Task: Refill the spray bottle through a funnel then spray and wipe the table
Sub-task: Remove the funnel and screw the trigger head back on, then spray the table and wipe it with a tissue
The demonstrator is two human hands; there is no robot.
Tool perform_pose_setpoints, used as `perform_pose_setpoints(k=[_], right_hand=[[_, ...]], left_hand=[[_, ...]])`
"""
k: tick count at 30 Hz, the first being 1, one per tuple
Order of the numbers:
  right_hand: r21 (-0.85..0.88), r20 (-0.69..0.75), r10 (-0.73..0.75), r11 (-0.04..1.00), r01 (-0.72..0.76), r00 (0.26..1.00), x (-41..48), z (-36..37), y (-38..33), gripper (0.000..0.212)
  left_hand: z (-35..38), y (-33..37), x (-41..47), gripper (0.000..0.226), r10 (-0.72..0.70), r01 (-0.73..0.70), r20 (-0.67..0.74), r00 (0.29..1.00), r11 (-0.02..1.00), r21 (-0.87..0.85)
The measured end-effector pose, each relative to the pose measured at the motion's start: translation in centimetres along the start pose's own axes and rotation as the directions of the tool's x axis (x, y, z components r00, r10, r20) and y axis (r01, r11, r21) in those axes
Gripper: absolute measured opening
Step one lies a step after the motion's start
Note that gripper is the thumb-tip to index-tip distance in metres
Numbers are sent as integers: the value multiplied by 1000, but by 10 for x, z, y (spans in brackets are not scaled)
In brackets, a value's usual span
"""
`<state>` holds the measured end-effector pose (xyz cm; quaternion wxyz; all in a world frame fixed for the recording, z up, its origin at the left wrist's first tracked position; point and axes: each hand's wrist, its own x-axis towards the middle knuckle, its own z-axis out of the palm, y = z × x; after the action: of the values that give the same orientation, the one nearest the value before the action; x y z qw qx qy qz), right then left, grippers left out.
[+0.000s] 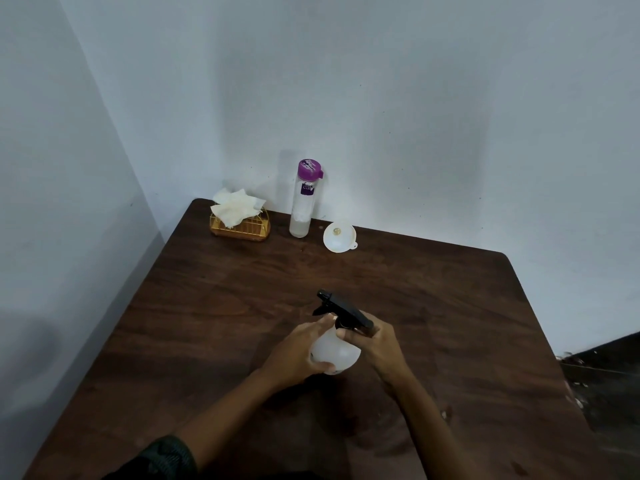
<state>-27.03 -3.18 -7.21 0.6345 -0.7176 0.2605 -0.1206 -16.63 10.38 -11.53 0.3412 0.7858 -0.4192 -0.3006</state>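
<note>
A white round spray bottle [337,353] with a black trigger head [341,308] stands on the dark wooden table [450,306] near its middle. My left hand [299,353] grips the bottle's body from the left. My right hand [372,341] grips the black head at the bottle's neck from the right. At the back of the table a white funnel [338,237] lies mouth-up. A tall clear water bottle [304,199] with a purple cap stands to its left, holding a little liquid at the bottom.
A gold wire holder [240,228] with white paper napkins [235,206] sits at the table's back left corner. Walls close in behind and to the left. The table's right edge drops to a dark floor [609,375].
</note>
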Motion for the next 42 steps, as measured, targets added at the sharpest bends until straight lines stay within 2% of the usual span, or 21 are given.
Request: perform_pose_setpoints(k=[9,22,26,29,31,33,36,39,42], right_hand=[[-98,-72,-53,994,46,996,-1,6,-1,31],[-105,-177,-78,993,60,981,-7,16,-1,35],[-96,-181,-72,994,55,981,-7,17,-5,30],[-41,-219,-85,996,77,972,-13,19,-21,18],[25,-264,-96,994,107,960,-20,17,-34,10],[38,-290,-123,989,140,949,-27,11,-45,10],[21,-312,-142,987,157,939,-35,2,-50,10],[50,-292,-87,993,106,952,-40,-3,-47,19],[266,-269,31,963,44,963,-39,-3,-43,36]], left_hand=[[-6,4,2,87,46,-46,5,999,988,148],[-6,4,0,86,55,-60,30,998,983,175],[-8,3,0,88,56,-62,40,998,984,166],[-13,3,-3,96,62,-66,55,997,996,67],[-15,5,-7,104,45,-41,42,998,997,-71],[-13,11,-14,108,15,-6,44,999,977,-215],[-3,25,-26,107,-2,40,110,994,939,-342],[8,40,-37,104,-9,85,176,984,899,-430],[19,52,-44,97,3,103,235,972,894,-437]])
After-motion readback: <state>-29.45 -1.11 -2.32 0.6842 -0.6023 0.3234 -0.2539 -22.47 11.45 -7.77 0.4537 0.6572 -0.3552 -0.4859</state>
